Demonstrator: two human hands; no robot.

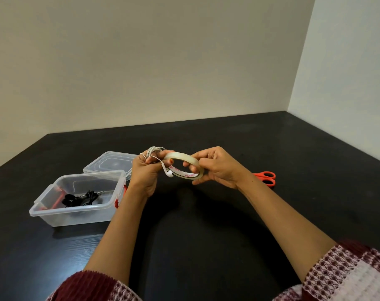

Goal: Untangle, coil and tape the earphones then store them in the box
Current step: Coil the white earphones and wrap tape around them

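White earphones [154, 151] are coiled around the fingers of my left hand [146, 172], and one earbud [169, 173] hangs down from that hand. Both hands are raised above the black table [228, 144] at the centre of the view. A roll of clear tape [180, 156] is held between them: my right hand [215, 167] grips its right side with fingers through the ring, and my left thumb and fingertip touch its left edge. A clear plastic box [54, 210] with red latches stands open at the left, with black earphones [80, 199] inside.
The box's clear lid [110, 164] lies just behind the box. Orange-handled scissors [266, 178] lie on the table to the right of my right wrist. Pale walls close off the table at the back and right.
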